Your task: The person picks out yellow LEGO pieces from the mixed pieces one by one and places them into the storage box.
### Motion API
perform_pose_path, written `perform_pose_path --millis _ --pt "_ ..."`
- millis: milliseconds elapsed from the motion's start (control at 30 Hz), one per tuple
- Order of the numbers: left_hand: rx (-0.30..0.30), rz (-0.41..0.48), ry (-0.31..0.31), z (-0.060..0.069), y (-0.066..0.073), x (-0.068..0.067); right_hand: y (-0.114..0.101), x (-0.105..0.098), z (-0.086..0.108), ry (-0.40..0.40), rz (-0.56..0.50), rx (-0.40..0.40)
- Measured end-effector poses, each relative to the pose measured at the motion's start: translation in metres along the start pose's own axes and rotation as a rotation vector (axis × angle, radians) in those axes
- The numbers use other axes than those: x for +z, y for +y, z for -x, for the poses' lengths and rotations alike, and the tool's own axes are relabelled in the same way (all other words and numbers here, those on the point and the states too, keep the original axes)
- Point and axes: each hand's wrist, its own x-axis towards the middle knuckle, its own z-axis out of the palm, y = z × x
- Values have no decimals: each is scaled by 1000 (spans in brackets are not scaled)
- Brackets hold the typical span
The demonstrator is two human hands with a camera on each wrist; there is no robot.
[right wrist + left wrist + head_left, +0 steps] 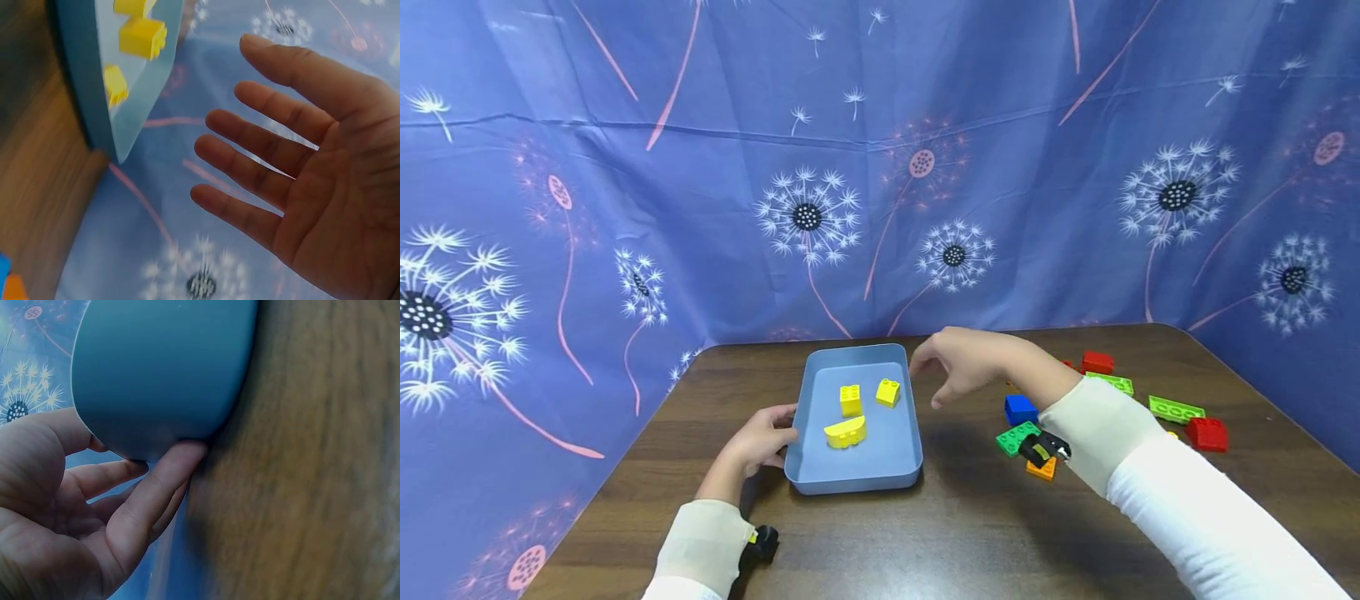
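Note:
A blue-grey tray (895,482) rests on the table with three yellow toy bricks inside. They are a block (850,400), a slanted brick (887,392) and a half-round brick (846,432). Beside the tray's left wall is my left hand (763,437), its extended fingers touching the outside of the wall. Fingertips (184,452) press the wall low down, close to the tabletop, in the left wrist view. My right hand (966,364) hovers off the tray's right rim. Its fingers (250,165) are spread and hold nothing in the right wrist view.
Loose bricks lie on the right of the table: blue (1019,409), green (1018,437), orange (1042,469), lime (1176,410) and red (1207,434). Some sit partly behind the right forearm. A blue dandelion-print cloth (880,167) hangs behind the wooden table (850,542).

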Motion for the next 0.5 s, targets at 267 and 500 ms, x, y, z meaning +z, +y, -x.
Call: perform_pose_path --millis 267,500 --pt "12 -20 -5 1 -1 -2 32 2 60 89 -49 61" --pt "19 -13 -12 1 0 0 51 4 100 155 -38 131"
